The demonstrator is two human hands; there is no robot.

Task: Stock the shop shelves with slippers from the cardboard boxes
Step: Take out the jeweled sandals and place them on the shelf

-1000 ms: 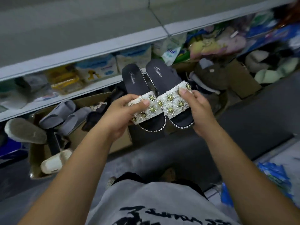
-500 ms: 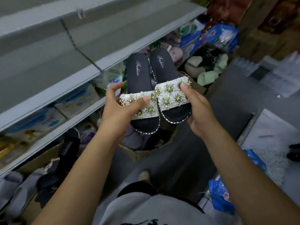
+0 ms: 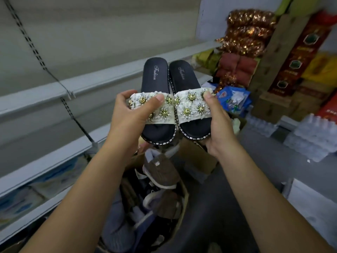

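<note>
Head view: a pair of black slippers with white, jewelled straps is held up side by side, soles level and heels pointing away from the wearer, in front of the grey shelves. The left hand (image 3: pixel 134 114) is closed around the left slipper (image 3: pixel 156 99), thumb lying across the top of the strap and fingers wrapped behind it; the right hand (image 3: pixel 218 125) is closed on the right slipper (image 3: pixel 187 101), thumb on the strap's outer end and palm cupping the sole edge. The two slippers touch along their inner edges. Compared with the frames of a second and half a second ago, the grip is unchanged, but the pair now sits higher against the background: the empty shelf (image 3: pixel 102 77) lies directly behind the heels, where the lower shelf and open boxes stood before, and the view has swung right to take in stacked packets (image 3: pixel 244 37) and cartons beside the shelving. This suggests the pair has been lifted clear of the cardboard box (image 3: pixel 198 161) and is being carried toward a bare shelf level; placement itself is not yet done. Below the hands, the box holds more stock, including a brown slipper (image 3: pixel 162 172) lying on top, so much of the task appears to remain.
</note>
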